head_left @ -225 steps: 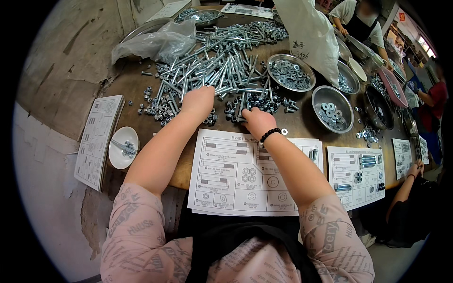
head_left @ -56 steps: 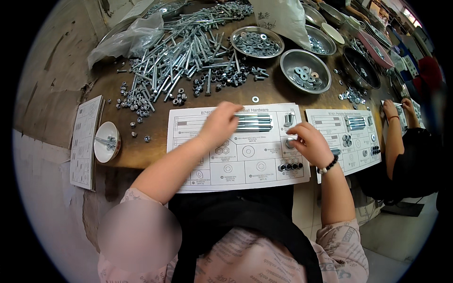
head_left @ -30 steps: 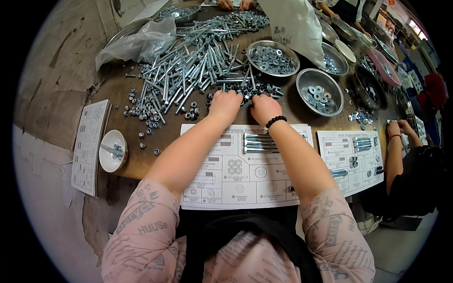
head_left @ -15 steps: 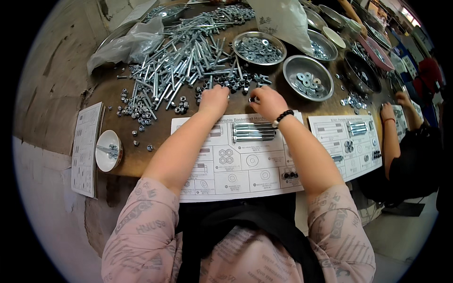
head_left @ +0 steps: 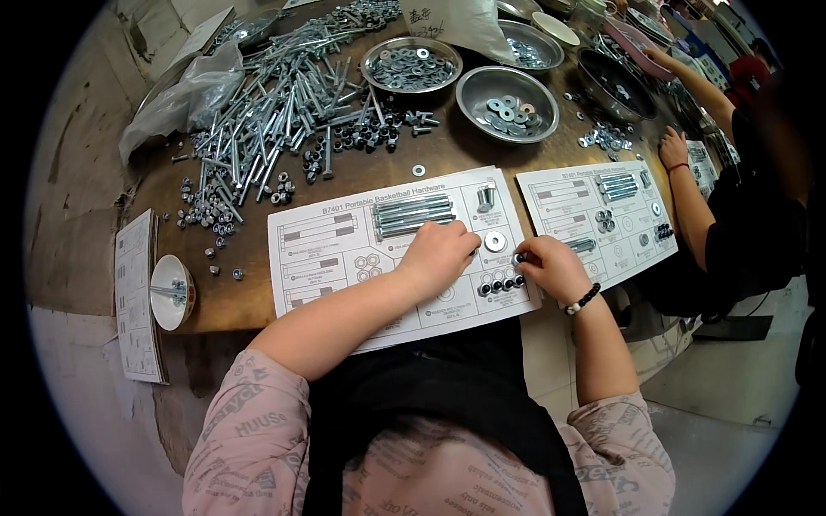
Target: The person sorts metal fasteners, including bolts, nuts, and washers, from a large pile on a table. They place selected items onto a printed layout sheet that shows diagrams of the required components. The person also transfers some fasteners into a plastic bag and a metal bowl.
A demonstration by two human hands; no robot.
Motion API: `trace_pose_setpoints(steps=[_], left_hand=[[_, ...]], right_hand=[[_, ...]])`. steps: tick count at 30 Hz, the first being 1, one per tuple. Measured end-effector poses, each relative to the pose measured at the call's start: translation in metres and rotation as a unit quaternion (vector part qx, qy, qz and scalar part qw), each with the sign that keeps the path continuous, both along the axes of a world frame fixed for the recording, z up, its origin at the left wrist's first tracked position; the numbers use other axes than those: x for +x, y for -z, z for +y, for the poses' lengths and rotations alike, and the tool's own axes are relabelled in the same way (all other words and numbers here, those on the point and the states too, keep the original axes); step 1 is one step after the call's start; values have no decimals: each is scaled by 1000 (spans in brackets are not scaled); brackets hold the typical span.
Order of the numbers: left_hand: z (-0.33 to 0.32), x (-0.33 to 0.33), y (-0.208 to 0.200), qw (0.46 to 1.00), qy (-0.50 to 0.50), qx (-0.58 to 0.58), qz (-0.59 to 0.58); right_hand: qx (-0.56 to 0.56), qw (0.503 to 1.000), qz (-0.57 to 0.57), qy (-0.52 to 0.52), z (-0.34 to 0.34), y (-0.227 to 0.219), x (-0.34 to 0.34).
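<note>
A printed hardware sheet (head_left: 331,284) lies before me, with a row of long bolts (head_left: 415,215) across its upper part. My left hand (head_left: 437,258) is over the sheet just below the bolts, its fingers curled together; anything in them is hidden. To its right, my right hand (head_left: 552,270) pinches a small nut (head_left: 518,258) at the sheet's right side. Just below those fingertips sits a row of black-centred lock nuts (head_left: 501,283). Between the hands lies a large flat washer (head_left: 495,242), and short bolts (head_left: 486,199) rest above it.
Beyond the sheet spread a heap of long bolts (head_left: 275,112) and loose black nuts (head_left: 366,133). Metal bowls of washers (head_left: 508,69) stand behind. At left are a white bowl (head_left: 172,294) and stacked sheets (head_left: 138,297). A co-worker's arm (head_left: 693,193) is beside another laid-out sheet (head_left: 559,202).
Both hands have come back from the loose nuts to the sheet, the right one to the black nuts. The view has swung rightward. The co-worker's far hand now reaches toward a pink basin.
</note>
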State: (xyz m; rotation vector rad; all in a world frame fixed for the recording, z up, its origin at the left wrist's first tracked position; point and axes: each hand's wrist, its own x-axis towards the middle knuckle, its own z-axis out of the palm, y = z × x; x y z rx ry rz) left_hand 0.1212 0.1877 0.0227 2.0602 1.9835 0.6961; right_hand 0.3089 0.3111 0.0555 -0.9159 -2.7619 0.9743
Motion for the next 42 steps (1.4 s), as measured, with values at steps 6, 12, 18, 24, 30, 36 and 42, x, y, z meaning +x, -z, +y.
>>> trace_pose_setpoints(steps=[6, 12, 18, 24, 30, 36, 42], left_hand=[[2, 21, -4, 992, -7, -20, -122], [1, 27, 0, 989, 13, -24, -145], [-1, 30, 2, 988, 30, -11, -150], [-10, -6, -20, 977, -40, 33, -207], [-66, -86, -40, 955, -211, 97, -185], [-150, -133, -20, 923, -353, 118, -102], [-215, -152, -2, 878, -466, 105, -22]], right_hand=[[21, 998, 52, 20, -7, 8, 2], [22, 995, 99, 7, -12, 21, 6], [26, 995, 91, 15, -15, 19, 8], [30, 988, 140, 50, -12, 14, 11], [3, 984, 167, 54, -14, -1, 0], [-34, 981, 191, 6, -33, -6, -34], [-58, 982, 162, -79, -59, -7, -67]])
